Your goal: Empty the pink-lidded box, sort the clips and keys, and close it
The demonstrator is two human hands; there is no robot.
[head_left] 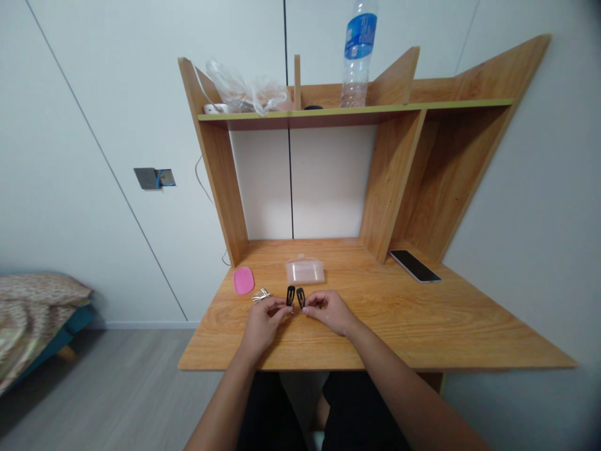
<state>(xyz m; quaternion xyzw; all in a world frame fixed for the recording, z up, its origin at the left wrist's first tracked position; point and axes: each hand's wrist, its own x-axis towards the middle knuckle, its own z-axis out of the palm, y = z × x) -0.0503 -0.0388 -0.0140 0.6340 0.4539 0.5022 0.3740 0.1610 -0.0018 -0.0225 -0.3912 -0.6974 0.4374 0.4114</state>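
Two black hair clips (pixel 295 296) lie side by side on the wooden desk (pixel 422 326). My left hand (pixel 263 322) rests on the desk with its fingertips pinched at the near end of the left clip. My right hand (pixel 328 310) lies beside it, its fingers curled and touching the near end of the right clip. Some silver hair pins (pixel 261 294) lie just left of the clips, by my left hand. A pink oval lid (pixel 243 280) sits further left. Behind the clips stands a clear plastic box (pixel 305 270).
A phone (pixel 414 265) lies face up at the back right of the desk. On the upper shelf (pixel 460 103) stand a water bottle (pixel 358 53) and a crumpled plastic bag (pixel 248 94). A bed (pixel 37 313) is at the far left.
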